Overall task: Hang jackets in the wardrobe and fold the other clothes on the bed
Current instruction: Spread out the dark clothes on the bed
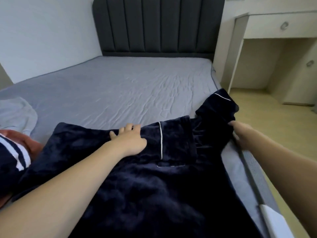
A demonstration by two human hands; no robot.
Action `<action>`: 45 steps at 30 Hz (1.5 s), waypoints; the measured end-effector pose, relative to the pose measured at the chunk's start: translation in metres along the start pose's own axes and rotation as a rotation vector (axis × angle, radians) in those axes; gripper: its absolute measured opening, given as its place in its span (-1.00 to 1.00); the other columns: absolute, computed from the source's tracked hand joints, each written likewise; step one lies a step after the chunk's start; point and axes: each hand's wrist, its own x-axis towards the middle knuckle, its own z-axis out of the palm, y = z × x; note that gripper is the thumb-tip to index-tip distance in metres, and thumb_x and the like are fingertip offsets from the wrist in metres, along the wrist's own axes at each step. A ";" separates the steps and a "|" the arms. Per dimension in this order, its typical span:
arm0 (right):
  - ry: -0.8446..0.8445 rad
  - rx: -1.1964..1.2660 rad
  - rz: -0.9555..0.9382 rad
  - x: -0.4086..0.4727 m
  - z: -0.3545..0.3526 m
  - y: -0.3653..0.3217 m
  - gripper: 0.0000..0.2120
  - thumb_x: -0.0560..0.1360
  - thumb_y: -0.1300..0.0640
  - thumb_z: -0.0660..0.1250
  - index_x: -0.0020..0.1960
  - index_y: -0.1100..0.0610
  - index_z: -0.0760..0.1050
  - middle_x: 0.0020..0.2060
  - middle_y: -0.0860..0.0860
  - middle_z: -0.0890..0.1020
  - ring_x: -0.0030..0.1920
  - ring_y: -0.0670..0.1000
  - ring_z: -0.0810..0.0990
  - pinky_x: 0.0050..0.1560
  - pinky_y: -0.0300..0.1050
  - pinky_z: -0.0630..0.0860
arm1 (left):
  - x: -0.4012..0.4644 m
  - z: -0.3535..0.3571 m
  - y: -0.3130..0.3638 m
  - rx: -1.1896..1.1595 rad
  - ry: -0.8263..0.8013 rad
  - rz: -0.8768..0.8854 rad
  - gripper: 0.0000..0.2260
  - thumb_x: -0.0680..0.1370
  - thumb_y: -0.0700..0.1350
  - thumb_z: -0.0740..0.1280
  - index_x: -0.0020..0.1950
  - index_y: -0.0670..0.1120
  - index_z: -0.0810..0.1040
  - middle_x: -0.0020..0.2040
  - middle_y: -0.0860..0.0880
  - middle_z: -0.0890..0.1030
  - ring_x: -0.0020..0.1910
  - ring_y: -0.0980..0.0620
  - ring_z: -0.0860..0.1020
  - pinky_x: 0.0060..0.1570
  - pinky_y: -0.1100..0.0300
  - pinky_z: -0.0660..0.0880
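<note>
A dark navy fleece top (154, 186) with thin white piping lies spread over the near part of the bed (120, 86). My left hand (129, 140) presses flat on it near its upper edge, fingers straight. My right hand (240, 134) grips the top's sleeve (217, 110) at the bed's right edge, and the cuff end stands bunched up above my fingers.
At the left edge lie a navy garment with white stripes (12, 157), something orange-red (32, 143) and a pale blue cloth (17, 112). A dark padded headboard (157, 26) stands at the back. White cabinets with a drawer (277, 26) stand beyond the wooden floor (274, 127) on the right.
</note>
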 end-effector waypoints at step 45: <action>-0.308 -1.305 -0.984 -0.142 0.092 0.020 -0.10 0.39 -0.50 0.08 0.53 -0.21 -0.30 0.51 -0.23 -0.23 0.52 -0.08 -0.31 0.48 0.22 -0.28 | -0.046 -0.028 -0.159 -1.267 0.180 -0.557 -0.67 0.44 -0.25 0.24 0.20 -0.22 0.49 0.05 -0.25 0.58 0.03 -0.26 0.57 0.05 -0.14 0.52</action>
